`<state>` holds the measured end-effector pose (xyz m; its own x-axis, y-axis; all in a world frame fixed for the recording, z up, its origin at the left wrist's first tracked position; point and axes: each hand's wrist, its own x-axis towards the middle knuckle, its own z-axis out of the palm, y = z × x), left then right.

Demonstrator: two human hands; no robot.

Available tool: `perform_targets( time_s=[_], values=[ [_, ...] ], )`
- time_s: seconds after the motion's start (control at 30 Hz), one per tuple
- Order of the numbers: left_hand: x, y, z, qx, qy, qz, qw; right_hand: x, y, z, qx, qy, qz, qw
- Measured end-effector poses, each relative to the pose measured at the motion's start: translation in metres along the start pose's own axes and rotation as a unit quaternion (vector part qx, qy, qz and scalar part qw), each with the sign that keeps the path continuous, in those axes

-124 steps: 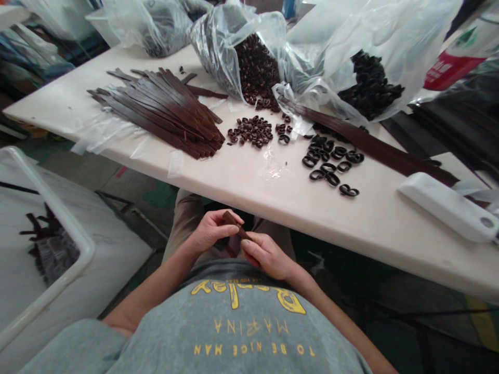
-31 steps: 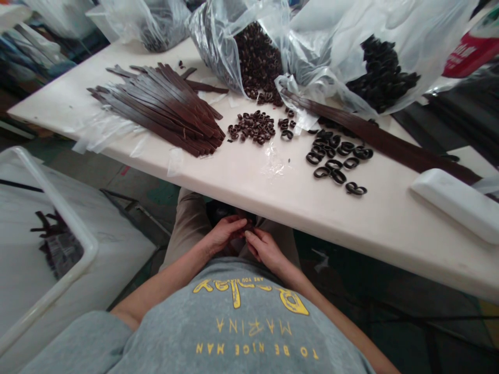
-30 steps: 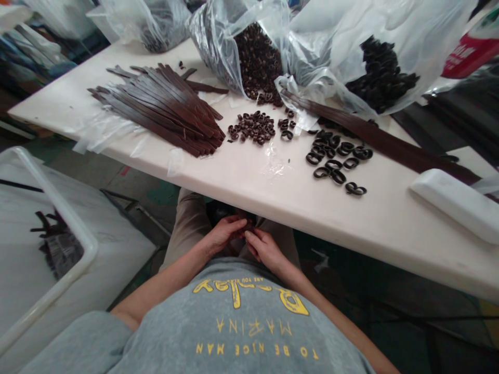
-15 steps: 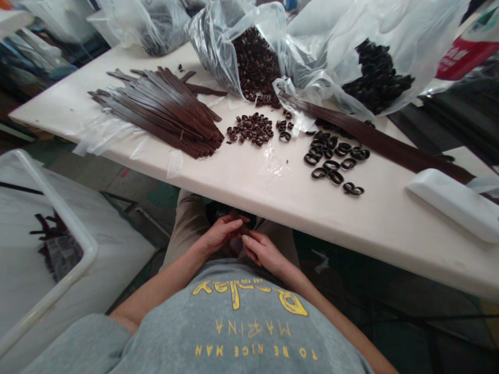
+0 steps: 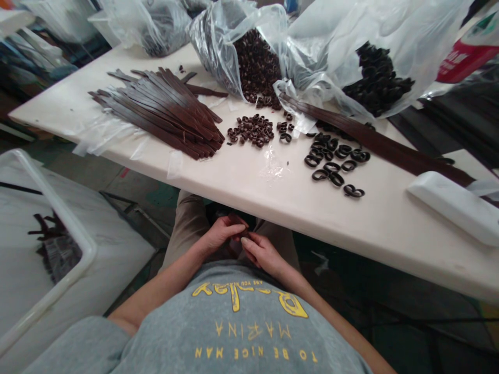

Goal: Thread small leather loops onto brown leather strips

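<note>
Over my lap, just below the table's front edge, my left hand [image 5: 222,232] pinches a dark brown strip [image 5: 236,218] that looks like leather. My right hand [image 5: 262,249] closes on the lower end of the same piece, its thumb beside my left fingertips. Much of the strip is hidden by the fingers. On the table above lie a fanned stack of long brown strips [image 5: 163,111], a small heap of brown curled loops [image 5: 255,130], and larger dark loops [image 5: 331,161] to the right.
Clear plastic bags stand along the back, one with brown loops [image 5: 257,62], another with black pieces [image 5: 380,78]. A wide brown strip bundle [image 5: 382,135] runs to the right, near a white block [image 5: 456,205]. At left is a white bin [image 5: 91,249] with dark scraps.
My left thumb has shifted slightly right along the strip, and my right fingertips have moved a little. Both hands stay on the piece. The things on the table have not moved.
</note>
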<state>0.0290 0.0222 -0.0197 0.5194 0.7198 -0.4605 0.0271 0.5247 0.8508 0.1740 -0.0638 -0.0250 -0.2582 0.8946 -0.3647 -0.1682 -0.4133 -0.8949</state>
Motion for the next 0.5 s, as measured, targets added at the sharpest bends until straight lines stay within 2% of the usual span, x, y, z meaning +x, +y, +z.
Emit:
perform_targets(
  time_s=[0.1, 0.23, 0.5],
  values=[
    [-0.0006, 0.0042, 0.0026, 0.025, 0.013, 0.024, 0.999, 0.0009, -0.0002, -0.0003, -0.08, 0.053, -0.041, 0.995],
    [-0.0003, 0.0059, 0.0047, 0.035, 0.023, 0.036, 0.998, 0.0017, -0.002, -0.0028, -0.217, 0.102, -0.098, 0.966],
    [0.0033, 0.0019, 0.0037, 0.053, 0.03, 0.048, 0.997, 0.0015, -0.0028, -0.0065, -0.33, 0.121, -0.073, 0.933]
  ],
)
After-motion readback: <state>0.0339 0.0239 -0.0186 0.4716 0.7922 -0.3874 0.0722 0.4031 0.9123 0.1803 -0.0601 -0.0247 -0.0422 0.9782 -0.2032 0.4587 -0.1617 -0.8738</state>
